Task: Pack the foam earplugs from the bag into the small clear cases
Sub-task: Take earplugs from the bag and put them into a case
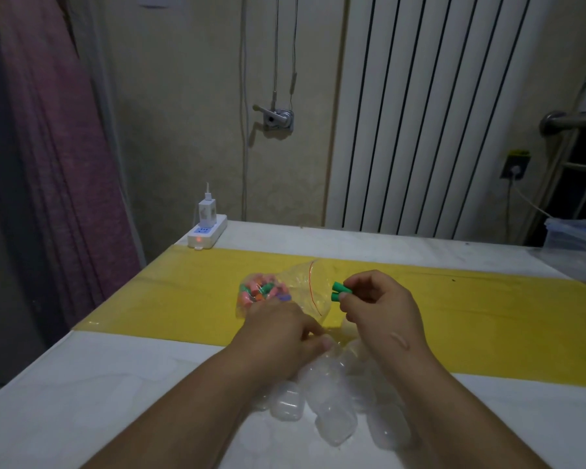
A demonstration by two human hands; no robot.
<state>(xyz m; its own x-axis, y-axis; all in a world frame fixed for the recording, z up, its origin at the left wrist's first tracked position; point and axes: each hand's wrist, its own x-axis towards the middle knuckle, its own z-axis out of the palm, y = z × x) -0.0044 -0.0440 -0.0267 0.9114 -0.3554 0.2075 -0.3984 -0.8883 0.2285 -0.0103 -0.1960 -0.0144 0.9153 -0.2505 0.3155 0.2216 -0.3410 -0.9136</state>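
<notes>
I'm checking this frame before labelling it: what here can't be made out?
- Head view: what the left hand grips; its own fingers hide it.
- Clear cases: count and open or shut, blurred and crossed by both forearms.
- Earplugs in the bag: count, too small.
- Green earplugs in the right hand: far ends hidden by fingers.
- Plastic box: cut off by the right edge.

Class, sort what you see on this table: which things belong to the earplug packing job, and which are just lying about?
Part of the job:
- bag of earplugs
- two green earplugs pinched in the right hand
- clear cases near the left hand

Lying about:
- power strip with charger
- plastic box at the right edge
</notes>
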